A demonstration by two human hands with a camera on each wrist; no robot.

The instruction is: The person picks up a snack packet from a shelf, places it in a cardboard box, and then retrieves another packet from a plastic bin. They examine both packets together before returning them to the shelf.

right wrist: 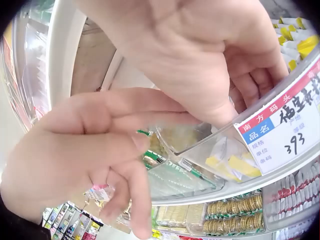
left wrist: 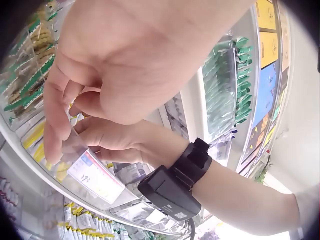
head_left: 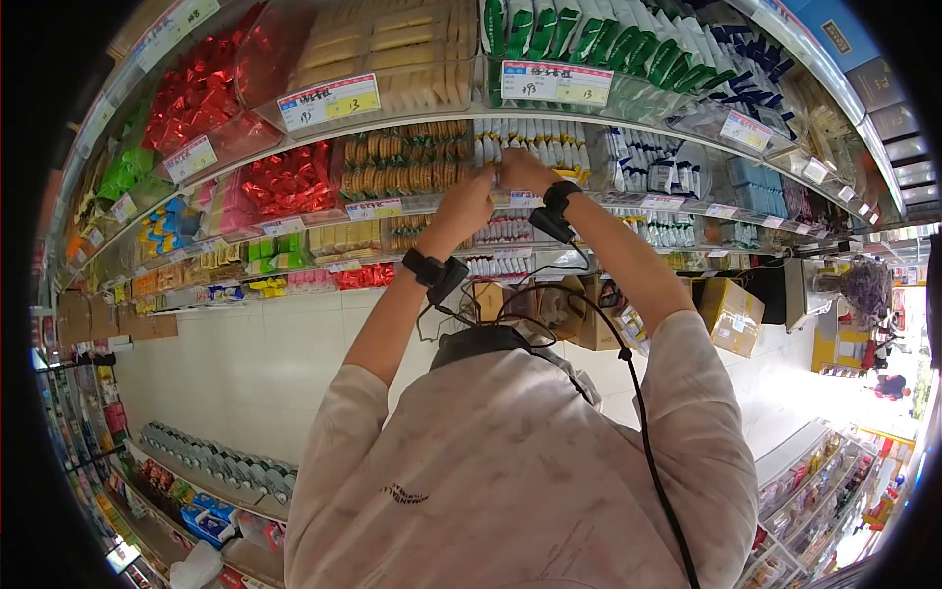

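Both hands are at a clear plastic bin of white-and-yellow packets (head_left: 530,133) on the middle shelf. My right hand (head_left: 525,172) reaches over the bin's front wall, its fingers bent down inside beside the price label (right wrist: 287,125). Packets show through the wall (right wrist: 232,165) below its thumb; I cannot tell what those fingers hold. My left hand (head_left: 465,208) is close beside it at the bin's front left corner. In the right wrist view the left hand (right wrist: 80,135) has its index finger extended towards the right hand and its other fingers loosely bent, nothing visible between them.
Round biscuits in packs (head_left: 402,157) fill the bin to the left, and blue-and-white packets (head_left: 653,162) the one to the right. An upper shelf with green-and-white packets (head_left: 608,39) overhangs. Cardboard boxes (head_left: 731,316) stand on the floor below; a black cable (head_left: 643,422) runs down the back.
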